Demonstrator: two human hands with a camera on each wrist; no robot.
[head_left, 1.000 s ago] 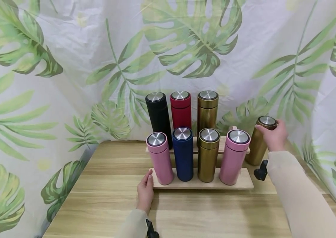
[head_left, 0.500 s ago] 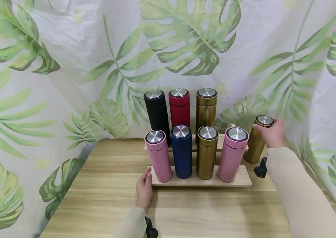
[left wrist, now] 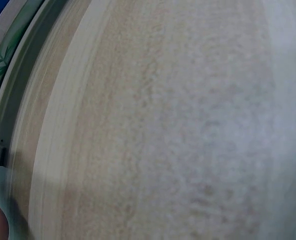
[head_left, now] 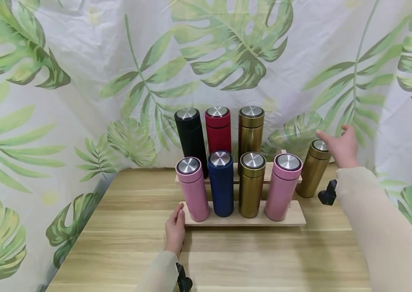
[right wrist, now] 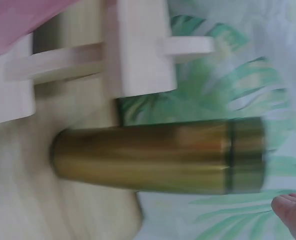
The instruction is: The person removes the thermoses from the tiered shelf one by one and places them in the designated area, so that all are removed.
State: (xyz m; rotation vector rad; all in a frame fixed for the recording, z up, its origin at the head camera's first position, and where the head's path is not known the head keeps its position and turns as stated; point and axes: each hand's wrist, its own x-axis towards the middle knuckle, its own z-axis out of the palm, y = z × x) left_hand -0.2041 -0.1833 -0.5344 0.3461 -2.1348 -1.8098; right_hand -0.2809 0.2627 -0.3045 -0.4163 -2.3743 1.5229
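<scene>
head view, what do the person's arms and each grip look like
The plain pale beige cloth left sleeve and right sleeve reach the wrists. A small black device shows at each wrist. The left grip and right grip are bare, ungloved hands.

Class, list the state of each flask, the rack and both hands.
Black flask: upright, lidded
Red flask: upright, lidded
Blue flask: upright, lidded
Left pink flask: upright, lidded
Right pink flask: upright, lidded
Front gold flask: upright, lidded
Rear gold flask: upright, lidded
Outer gold flask: upright, lidded, unheld
Wooden rack: standing, bearing seven flasks
Left hand: at rack's left end, grip unclear
Right hand: fingers parted, holding nothing
</scene>
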